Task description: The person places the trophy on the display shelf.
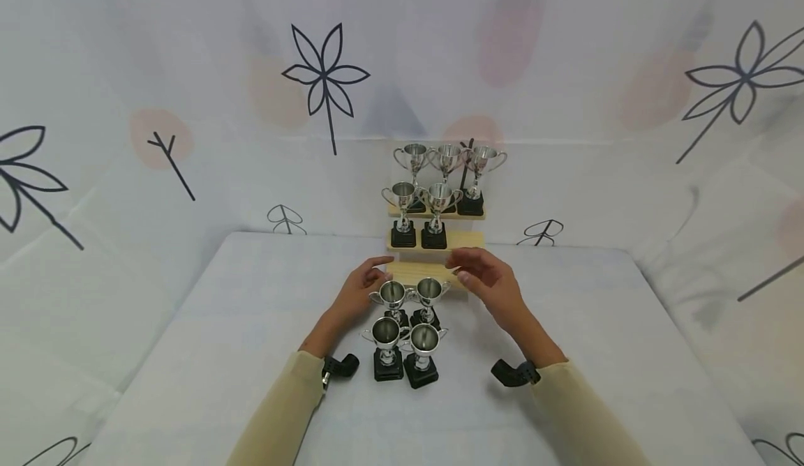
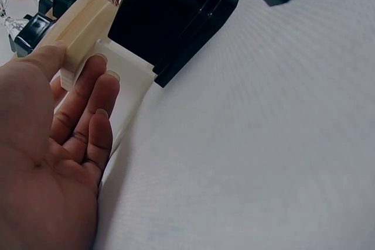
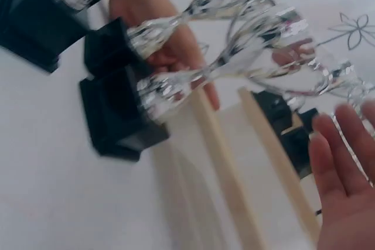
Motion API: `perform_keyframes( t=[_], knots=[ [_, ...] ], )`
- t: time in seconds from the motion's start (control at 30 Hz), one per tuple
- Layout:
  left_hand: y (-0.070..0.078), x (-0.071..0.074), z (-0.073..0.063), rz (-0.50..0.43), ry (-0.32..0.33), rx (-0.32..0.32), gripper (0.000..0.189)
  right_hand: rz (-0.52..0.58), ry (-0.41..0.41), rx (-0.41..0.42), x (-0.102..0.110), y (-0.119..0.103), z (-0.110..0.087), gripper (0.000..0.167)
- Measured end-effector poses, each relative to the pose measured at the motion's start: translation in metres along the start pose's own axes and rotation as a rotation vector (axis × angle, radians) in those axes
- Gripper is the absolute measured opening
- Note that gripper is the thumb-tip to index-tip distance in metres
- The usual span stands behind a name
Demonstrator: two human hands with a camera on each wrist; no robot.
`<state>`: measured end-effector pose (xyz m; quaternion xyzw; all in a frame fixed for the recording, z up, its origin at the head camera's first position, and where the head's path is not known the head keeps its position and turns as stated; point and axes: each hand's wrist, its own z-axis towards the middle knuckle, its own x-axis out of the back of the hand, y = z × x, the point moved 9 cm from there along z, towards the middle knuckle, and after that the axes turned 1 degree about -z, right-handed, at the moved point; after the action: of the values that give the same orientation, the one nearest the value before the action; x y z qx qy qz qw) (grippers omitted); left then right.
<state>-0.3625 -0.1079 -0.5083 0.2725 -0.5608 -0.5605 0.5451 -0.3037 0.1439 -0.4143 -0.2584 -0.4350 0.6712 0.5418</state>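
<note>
My left hand (image 1: 356, 291) grips the left end of a stepped wooden display stand (image 1: 419, 271). In the left wrist view its thumb lies on top of the light wooden board (image 2: 88, 24), with the fingers curled beside and below. At the stand's right end hovers my right hand (image 1: 495, 288), fingers loosely extended and holding nothing. Between the forearms, several small silver trophy cups (image 1: 386, 333) with black bases stand upright on the table. Two trophies (image 1: 437, 204) occupy the middle step, and three more trophies (image 1: 480, 166) stand on the top step.
A white cloth covers the table (image 1: 251, 382). Behind the stand hangs a pale curtain (image 1: 389, 47) with line-drawn flowers. Small black cameras (image 1: 515, 374) are strapped on both wrists. The table trophies stand close in front of the bottom step.
</note>
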Motion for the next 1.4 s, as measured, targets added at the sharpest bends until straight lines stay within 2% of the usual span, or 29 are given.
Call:
perform_keyframes(
  t=[0.17, 0.37, 0.47, 0.63, 0.73, 0.87, 1.07, 1.27, 1.4],
  knots=[
    [0.001, 0.0, 0.0, 0.013, -0.008, -0.005, 0.045, 0.003, -0.176, 0.008, -0.018, 0.011, -0.011, 0.054],
    [-0.001, 0.0, 0.0, 0.012, -0.01, -0.004, 0.046, -0.043, -0.274, -0.023, -0.038, 0.026, -0.019, 0.067],
    [-0.002, 0.0, 0.001, 0.0, -0.006, -0.003, 0.045, -0.068, -0.273, -0.065, -0.045, 0.033, -0.021, 0.064],
    [0.001, 0.001, 0.001, -0.002, 0.009, -0.013, 0.046, -0.086, -0.225, -0.135, -0.052, 0.046, -0.024, 0.046],
    [0.003, 0.0, 0.001, 0.007, 0.011, -0.014, 0.046, -0.084, -0.193, -0.127, -0.054, 0.05, -0.025, 0.032],
    [0.014, -0.001, -0.002, 0.006, 0.008, -0.012, 0.045, -0.063, -0.174, -0.094, -0.057, 0.05, -0.026, 0.02],
    [0.037, -0.002, -0.009, -0.006, -0.002, -0.027, 0.045, -0.052, -0.16, -0.1, -0.057, 0.051, -0.027, 0.016],
    [0.039, -0.001, -0.011, 0.018, 0.013, -0.055, 0.043, -0.075, -0.15, -0.129, -0.054, 0.05, -0.027, 0.02],
    [0.04, 0.0, -0.011, 0.032, 0.033, -0.051, 0.042, -0.11, -0.14, -0.126, -0.05, 0.047, -0.027, 0.018]
  ],
)
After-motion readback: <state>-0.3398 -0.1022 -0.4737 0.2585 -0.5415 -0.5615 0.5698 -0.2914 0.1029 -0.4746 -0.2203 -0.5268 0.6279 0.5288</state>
